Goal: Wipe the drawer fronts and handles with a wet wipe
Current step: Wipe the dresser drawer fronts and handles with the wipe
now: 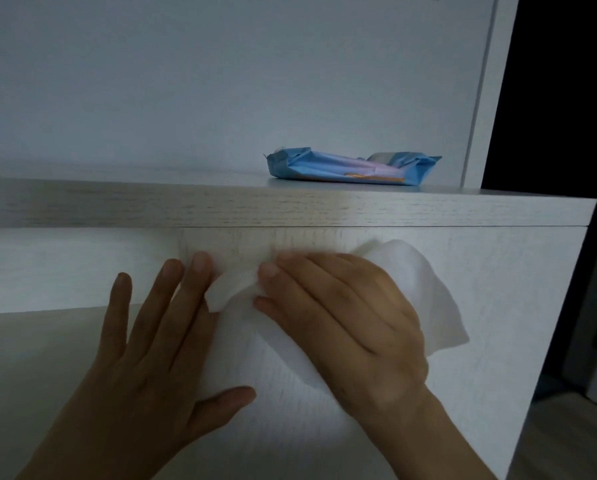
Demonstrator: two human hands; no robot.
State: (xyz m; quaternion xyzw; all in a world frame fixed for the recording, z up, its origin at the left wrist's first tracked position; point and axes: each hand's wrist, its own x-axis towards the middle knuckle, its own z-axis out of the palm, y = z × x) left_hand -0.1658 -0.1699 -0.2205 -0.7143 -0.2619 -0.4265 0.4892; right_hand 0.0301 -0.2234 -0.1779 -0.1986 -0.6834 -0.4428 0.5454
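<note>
Matt wood-grain drawer front (pixel 480 271) — soft cloth-like wipe (pixel 428 289), glossy crinkled plastic pack (pixel 342 168).

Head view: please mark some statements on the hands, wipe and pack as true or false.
1. The right hand presses the white wet wipe on the pale wood-grain drawer front. True.
2. The blue plastic wipes pack lies on the floor. False: it lies on the cabinet top.
3. The left hand lies flat, fingers spread. True.
4. The left hand holds the pack. False: the pack lies apart from both hands.
</note>
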